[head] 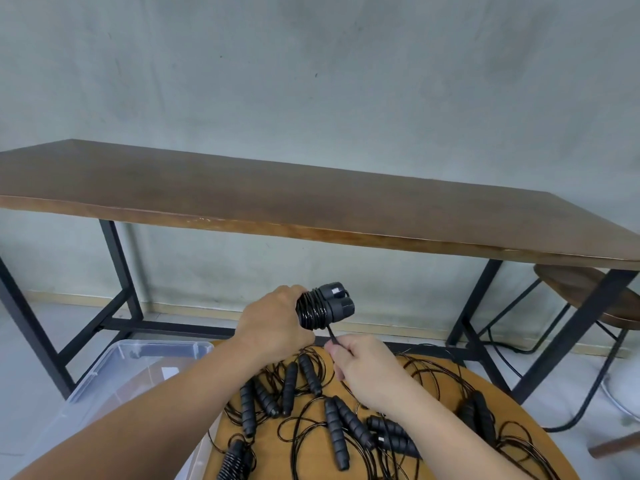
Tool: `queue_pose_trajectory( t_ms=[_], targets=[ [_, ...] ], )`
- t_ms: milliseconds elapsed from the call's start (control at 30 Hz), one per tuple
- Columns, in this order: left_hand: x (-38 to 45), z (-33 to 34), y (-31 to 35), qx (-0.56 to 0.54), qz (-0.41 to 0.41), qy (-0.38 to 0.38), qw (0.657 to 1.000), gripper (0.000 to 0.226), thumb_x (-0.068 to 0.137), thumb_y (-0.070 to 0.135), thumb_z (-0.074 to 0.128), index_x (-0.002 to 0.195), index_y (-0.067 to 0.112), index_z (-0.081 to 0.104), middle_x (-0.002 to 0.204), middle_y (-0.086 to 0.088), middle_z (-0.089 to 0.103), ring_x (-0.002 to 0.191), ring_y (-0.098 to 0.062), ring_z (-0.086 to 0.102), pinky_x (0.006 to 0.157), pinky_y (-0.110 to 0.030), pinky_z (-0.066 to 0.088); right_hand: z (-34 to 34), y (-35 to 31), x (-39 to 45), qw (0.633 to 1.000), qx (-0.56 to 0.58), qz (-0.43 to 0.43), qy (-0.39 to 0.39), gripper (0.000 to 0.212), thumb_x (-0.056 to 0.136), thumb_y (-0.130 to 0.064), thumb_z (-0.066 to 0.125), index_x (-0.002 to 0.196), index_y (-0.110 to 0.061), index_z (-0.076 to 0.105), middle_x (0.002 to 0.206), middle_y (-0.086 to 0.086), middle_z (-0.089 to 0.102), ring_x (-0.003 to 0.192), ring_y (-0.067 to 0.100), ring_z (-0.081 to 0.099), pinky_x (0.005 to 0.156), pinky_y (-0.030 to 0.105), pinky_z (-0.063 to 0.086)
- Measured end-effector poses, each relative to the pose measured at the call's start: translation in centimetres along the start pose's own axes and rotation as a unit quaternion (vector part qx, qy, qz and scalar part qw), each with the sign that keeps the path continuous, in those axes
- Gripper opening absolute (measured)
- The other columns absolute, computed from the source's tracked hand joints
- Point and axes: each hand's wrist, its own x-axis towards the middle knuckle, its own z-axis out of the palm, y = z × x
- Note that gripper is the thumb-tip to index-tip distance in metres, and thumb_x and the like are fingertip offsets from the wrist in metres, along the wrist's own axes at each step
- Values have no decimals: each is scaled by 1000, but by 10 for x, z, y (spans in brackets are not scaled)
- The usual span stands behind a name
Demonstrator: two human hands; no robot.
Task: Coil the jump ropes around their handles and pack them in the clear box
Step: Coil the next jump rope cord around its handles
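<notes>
Round wood table, L hand gripping coiled handles (caps aimed right), R hand pinching cord.

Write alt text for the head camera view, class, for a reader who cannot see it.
A left hand grips paired jump rope handles wound with cord while the right hand pinches the cord's tail. Loose ropes cover a round table beside a clear box.

We see a round, light-brown wooden table carrying a tangle of loose black jump ropes with ribbed foam handles. Left of that tangle, at the table's near edge, lies one black coiled rope bundle.
</notes>
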Motion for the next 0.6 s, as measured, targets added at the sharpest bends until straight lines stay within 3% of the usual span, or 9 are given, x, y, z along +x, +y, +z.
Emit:
queue_pose_trajectory(
  t_ms=[133, 233, 367, 467, 600],
  targets=[
    [-2, 3, -3, 55, 25, -9, 998, 59, 79, 37, 67, 133, 33, 45, 118, 6, 53, 105, -16, 56, 77, -29, 44, -10, -9, -5, 989, -139, -48, 2, 32, 103, -33, 43, 81, -18, 61, 69, -6, 51, 61, 7, 46, 52, 19, 33],
    [-6, 6, -4, 98, 57, 1, 994, 51, 81, 36, 65, 128, 31, 47, 113, 6, 52, 103, -17, 55, 80, -30, 47, -22, -17, -4, 968, -237, -77, -15, 28, 100, -31, 47, 89, -14, 67, 80, 0, 62, 75, 17, 58, 62, 26, 46],
    [-11, 15, -2, 152, 108, -3, 982, 52, 83, 38, 63, 131, 32, 45, 114, 7, 52, 105, -17, 53, 84, -29, 41, -40, -31, 0, 937, -327, -109, -55, 22, 93, -29, 55, 87, -16, 72, 81, 1, 69, 76, 18, 63, 69, 35, 56],
    [-15, 13, 1, 133, 144, -43, 980, 59, 82, 37, 63, 137, 34, 41, 116, 9, 52, 108, -15, 53, 84, -28, 40, -62, -42, 9, 935, -318, -124, -95, 14, 88, -34, 69, 89, -23, 78, 85, -6, 72, 78, 10, 65, 70, 29, 57],
    [-17, -7, 4, 26, 170, -118, 978, 59, 79, 32, 68, 134, 39, 46, 104, 18, 48, 98, -8, 50, 76, -24, 37, -89, -43, 21, 958, -205, -112, -168, 12, 80, -35, 79, 87, -26, 80, 84, -14, 73, 80, 2, 65, 72, 20, 54]
  ],
)
